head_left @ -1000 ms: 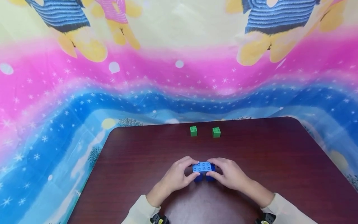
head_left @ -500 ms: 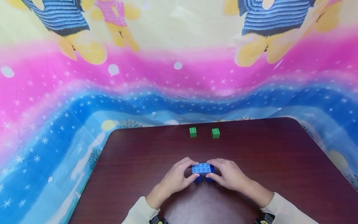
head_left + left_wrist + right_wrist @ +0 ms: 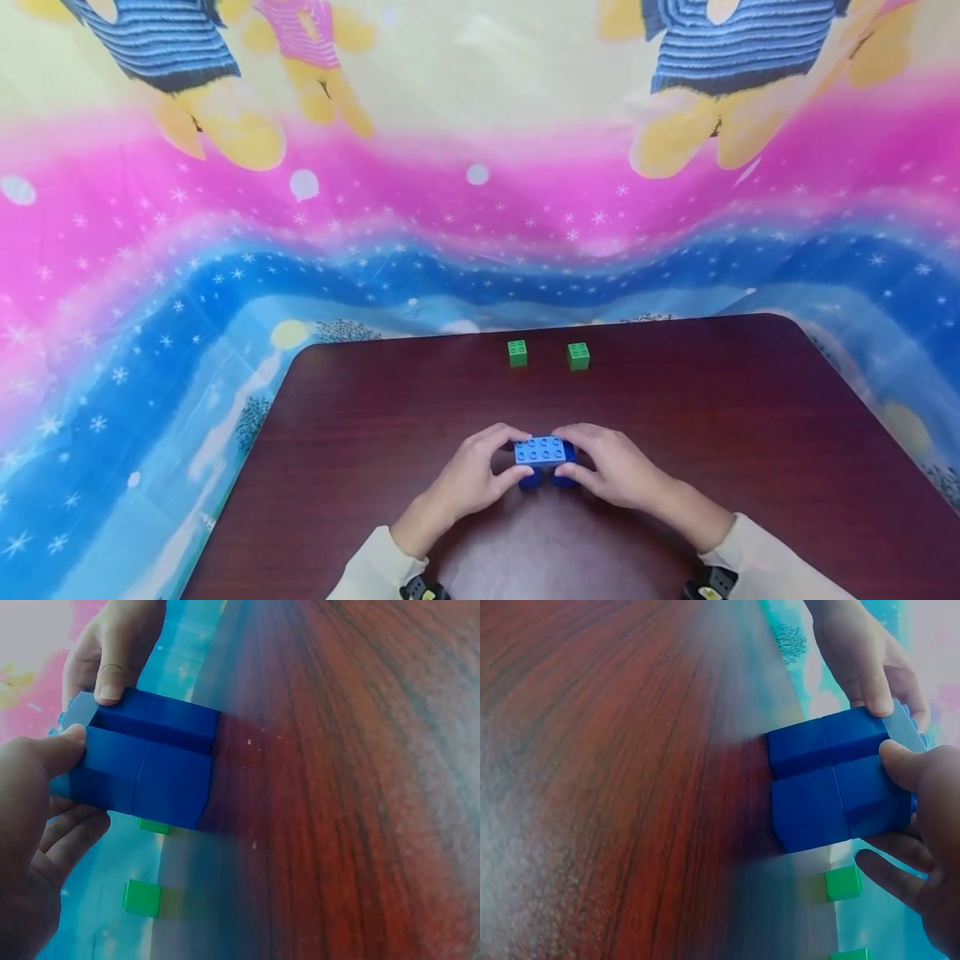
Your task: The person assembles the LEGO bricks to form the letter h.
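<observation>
A light blue building brick [image 3: 540,451], studs up, bridges two side-by-side stacks of dark blue bricks near the table's front middle. Each stack is two bricks high, with a narrow gap between them; the left wrist view shows the nearer stack [image 3: 142,772] and the right wrist view the other one [image 3: 810,810]. My left hand [image 3: 472,471] pinches the light blue brick at its left end, thumb on the near side. At the right end my right hand [image 3: 618,467] pinches it likewise, its thumb also against the dark blue brick below. Far-side fingertips are partly hidden.
Two small green bricks stand apart near the table's far edge, a left one [image 3: 518,354] and a right one [image 3: 578,357]. The dark red-brown table [image 3: 375,392] meets a colourful printed cloth [image 3: 480,225] hanging behind it and at both sides.
</observation>
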Motion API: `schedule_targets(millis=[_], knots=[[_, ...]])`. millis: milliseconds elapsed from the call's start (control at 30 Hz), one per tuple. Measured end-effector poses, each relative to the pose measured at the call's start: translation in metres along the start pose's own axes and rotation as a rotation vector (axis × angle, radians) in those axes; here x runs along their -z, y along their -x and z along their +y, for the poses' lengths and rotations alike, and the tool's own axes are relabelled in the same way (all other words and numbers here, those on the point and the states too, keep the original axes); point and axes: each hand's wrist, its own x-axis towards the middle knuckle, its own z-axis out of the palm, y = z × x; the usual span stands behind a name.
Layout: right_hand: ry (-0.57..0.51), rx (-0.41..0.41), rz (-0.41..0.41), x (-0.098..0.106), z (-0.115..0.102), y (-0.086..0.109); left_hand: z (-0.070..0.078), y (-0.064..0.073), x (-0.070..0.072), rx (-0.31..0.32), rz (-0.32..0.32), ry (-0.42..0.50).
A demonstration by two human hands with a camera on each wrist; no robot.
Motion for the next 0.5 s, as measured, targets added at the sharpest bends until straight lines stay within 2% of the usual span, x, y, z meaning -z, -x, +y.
schedule_targets(millis=[233, 500], knots=[[-0.024, -0.004, -0.037, 0.0035, 0.0018, -0.0021, -0.0024, -0.001, 0.0001, -0.024, 0.013, 0.003], [-0.078, -0.024, 0.037, -0.0049, 0.0054, 0.0037, -0.0054, -0.0002, -0.0038, -0.016, 0.028, 0.051]])
